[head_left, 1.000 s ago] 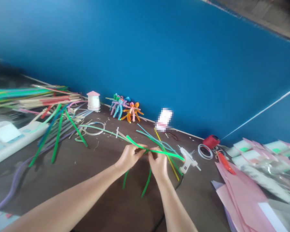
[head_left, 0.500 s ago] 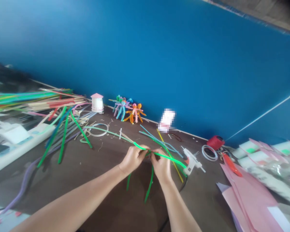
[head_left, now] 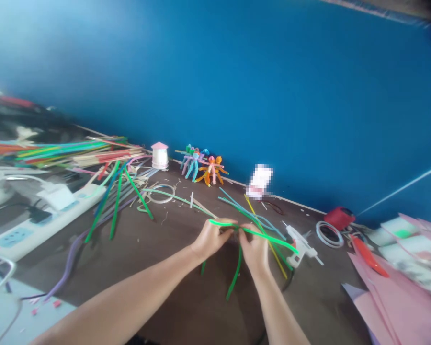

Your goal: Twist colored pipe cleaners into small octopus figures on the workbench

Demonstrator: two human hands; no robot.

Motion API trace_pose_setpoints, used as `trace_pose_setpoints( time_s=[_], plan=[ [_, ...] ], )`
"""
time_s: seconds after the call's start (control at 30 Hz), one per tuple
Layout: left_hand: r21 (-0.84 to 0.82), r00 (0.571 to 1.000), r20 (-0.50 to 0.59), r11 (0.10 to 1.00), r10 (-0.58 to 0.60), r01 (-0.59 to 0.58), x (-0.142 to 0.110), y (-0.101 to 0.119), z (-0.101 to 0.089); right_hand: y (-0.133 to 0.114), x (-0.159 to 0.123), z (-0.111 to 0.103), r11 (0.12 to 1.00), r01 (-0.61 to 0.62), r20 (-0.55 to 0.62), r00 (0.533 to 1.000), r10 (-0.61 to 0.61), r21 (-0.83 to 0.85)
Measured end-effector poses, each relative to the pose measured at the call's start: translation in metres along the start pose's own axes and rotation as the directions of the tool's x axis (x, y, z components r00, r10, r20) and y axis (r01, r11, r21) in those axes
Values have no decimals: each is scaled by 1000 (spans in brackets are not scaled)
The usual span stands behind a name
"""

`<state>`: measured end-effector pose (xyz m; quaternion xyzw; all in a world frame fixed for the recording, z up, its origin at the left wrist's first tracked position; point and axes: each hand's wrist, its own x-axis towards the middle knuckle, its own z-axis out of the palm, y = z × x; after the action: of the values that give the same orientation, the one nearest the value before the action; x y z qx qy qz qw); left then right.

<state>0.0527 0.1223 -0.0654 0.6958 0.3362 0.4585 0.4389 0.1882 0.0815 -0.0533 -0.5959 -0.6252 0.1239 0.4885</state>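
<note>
A pipe cleaner [head_left: 273,238] is held between the hands [head_left: 211,239]; on the desk [head_left: 319,297], a glue gun [head_left: 300,246] is set just right of them, a power strip [head_left: 39,225] well left, and pipe-cleaner figures [head_left: 201,168] ahead by the wall [head_left: 273,96].

Bare left forearm [head_left: 129,298], long and low, slanting in from the bottom-left edge of the view; bare right forearm [head_left: 282,306], steeper, rising from the bottom edge. Both wrists angled gently inward, the 2 arms converging toward the centre. Left hand [head_left: 211,239] and right hand [head_left: 254,250] just beside each other, backs turned up toward the head-worn camera, fingers curled into a pinch, left fingertips [head_left: 230,226] nearly meeting right fingertips [head_left: 244,233] between the 2 hands.
</note>
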Motion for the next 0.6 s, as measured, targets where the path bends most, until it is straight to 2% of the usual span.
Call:
trace_pose_setpoints(
  time_s=[0.17,0.33,0.4,0.5,0.6],
  plan=[
    [-85,998,-1,995,-56,55,1,-4,2,-1,-1,1,999,22,45,999,-20,-28],
    [-136,997,40,989,-62,67,-2,-1,3,2,0,-1,998,4,14,1000,-4,-66],
    [-220,995,64,972,-73,85,-3,4,1,4,2,-2,998,9,-1,1000,-9,-67],
    [-461,979,200,880,-22,114,-4,13,-6,8,5,-5,996,51,-98,994,-58,-76],
    [-664,917,392,712,73,227,-3,20,-14,12,8,-12,994,61,-266,960,-85,-95]
  ],
)
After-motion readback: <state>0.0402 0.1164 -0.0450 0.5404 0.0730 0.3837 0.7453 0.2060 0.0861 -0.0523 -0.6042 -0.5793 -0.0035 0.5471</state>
